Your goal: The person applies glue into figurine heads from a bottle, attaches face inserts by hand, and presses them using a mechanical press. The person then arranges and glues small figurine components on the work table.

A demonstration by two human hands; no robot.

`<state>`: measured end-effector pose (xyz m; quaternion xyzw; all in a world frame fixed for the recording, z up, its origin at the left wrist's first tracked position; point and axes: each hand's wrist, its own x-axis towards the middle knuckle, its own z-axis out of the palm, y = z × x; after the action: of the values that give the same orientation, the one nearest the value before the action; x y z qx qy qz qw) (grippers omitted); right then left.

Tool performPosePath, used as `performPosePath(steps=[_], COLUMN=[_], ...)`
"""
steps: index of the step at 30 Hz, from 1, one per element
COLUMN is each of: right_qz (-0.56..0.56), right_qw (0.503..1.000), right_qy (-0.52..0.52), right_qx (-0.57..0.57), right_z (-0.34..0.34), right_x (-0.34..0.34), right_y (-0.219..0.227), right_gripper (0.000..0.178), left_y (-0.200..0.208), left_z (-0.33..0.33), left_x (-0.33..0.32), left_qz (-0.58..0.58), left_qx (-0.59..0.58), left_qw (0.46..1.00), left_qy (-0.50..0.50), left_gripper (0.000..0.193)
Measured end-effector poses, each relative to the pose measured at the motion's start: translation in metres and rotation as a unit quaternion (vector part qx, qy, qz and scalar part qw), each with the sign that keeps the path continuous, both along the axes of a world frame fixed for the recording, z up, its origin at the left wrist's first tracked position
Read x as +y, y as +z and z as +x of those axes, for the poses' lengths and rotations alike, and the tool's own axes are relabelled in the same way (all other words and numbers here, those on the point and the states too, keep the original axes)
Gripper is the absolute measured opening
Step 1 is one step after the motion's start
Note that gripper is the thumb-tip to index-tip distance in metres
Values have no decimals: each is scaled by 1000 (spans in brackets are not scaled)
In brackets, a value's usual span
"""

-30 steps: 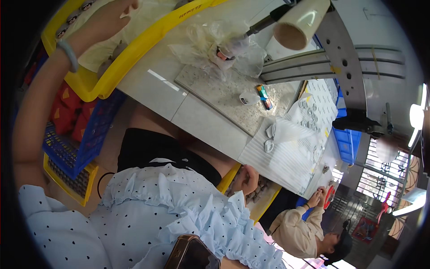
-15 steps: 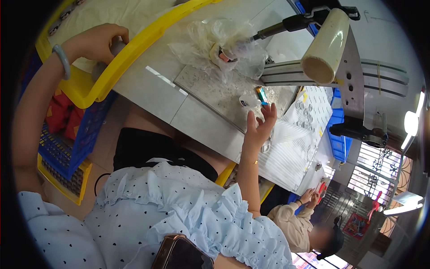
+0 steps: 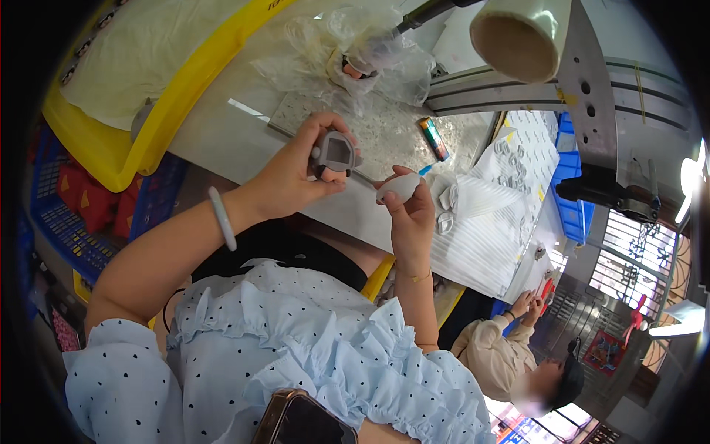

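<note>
My left hand (image 3: 294,172) is closed around a small grey moulded piece (image 3: 323,157) with a square hollow facing up and dark and peach-coloured parts at its lower side. Close by on the right, my right hand (image 3: 414,222) grips a small white squeeze bottle (image 3: 399,188) with a thin blue nozzle pointing up and away. A gap separates the bottle from the grey piece. Both hands are above the near edge of the worktable (image 3: 244,152).
A speckled board (image 3: 384,137) carries a teal-and-orange tube (image 3: 434,139) and crumpled clear plastic bags (image 3: 310,55). White foam sheet (image 3: 473,255) with small grey parts lies at right. A yellow crate (image 3: 111,166) stands left, a metal stand (image 3: 592,96) overhead. Another person (image 3: 488,348) works farther right.
My left hand has come out of the yellow crate with the grey piece and moved right. My right hand has picked the white bottle up off the board and drawn it nearer.
</note>
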<state>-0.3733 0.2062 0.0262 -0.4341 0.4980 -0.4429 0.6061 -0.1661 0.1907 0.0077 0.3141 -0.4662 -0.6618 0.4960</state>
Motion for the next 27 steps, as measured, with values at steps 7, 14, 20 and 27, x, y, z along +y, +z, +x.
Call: performPosePath(steps=[7, 14, 20, 27], right_qz=[-110, -282, -362, -392], right_qw=[963, 857, 787, 755], right_qy=[1, -28, -13, -3], right_qx=[247, 430, 500, 526], right_z=[-20, -8, -3, 0], right_x=[9, 1, -3, -5], right_y=[-9, 3, 12, 15], right_gripper=[36, 32, 34, 38], left_y=[-22, -30, -27, -27], left_z=[-15, -14, -13, -13], left_x=[-8, -8, -10, -11], left_qz=[20, -17, -39, -38], left_qx=[-38, -81, -71, -74], left_qw=[998, 995, 994, 993], left_qy=[-42, -57, -76, -87], left_gripper=[64, 59, 56, 56])
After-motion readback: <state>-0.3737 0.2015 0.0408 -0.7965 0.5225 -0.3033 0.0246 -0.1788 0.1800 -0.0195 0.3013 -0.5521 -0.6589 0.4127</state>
